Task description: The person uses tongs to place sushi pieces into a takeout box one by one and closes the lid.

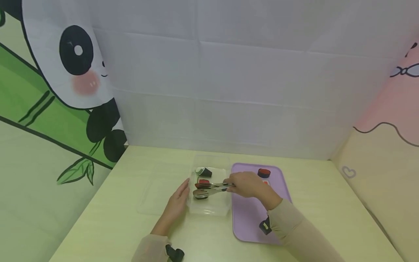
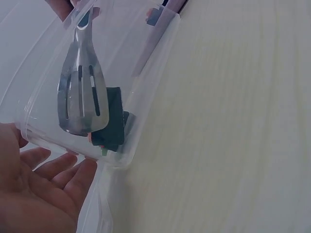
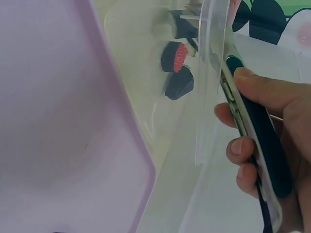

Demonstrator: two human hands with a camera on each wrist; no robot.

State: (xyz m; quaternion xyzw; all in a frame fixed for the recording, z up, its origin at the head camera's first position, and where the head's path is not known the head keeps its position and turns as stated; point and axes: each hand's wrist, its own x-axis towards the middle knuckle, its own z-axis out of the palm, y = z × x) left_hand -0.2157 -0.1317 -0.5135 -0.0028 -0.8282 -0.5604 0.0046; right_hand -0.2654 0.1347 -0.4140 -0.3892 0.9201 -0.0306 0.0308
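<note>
Nearby, purple tray (image 1: 247, 222) flanks clear box (image 1: 209, 210); right fingers (image 3: 241, 150) grip tongs (image 2: 83, 97) overlapping sushi (image 2: 115, 119); left fingers (image 2: 81, 184) released, touching box.

On one counter (image 1: 98, 225) we count one box (image 1: 209, 211), one pair of tongs (image 2: 86, 97), one lid (image 1: 154, 193) at the left and one tray (image 1: 250, 218) at the right. In the box we count three sushi pieces (image 1: 206, 172); at the tray's far end we see at least two more, the nearer partly hidden.

Pale yellow table (image 1: 330, 218), clear box (image 1: 209, 210) about mid-table, purple tray (image 1: 245, 223) just right, faint clear lid (image 1: 154, 191) left of the box
</note>
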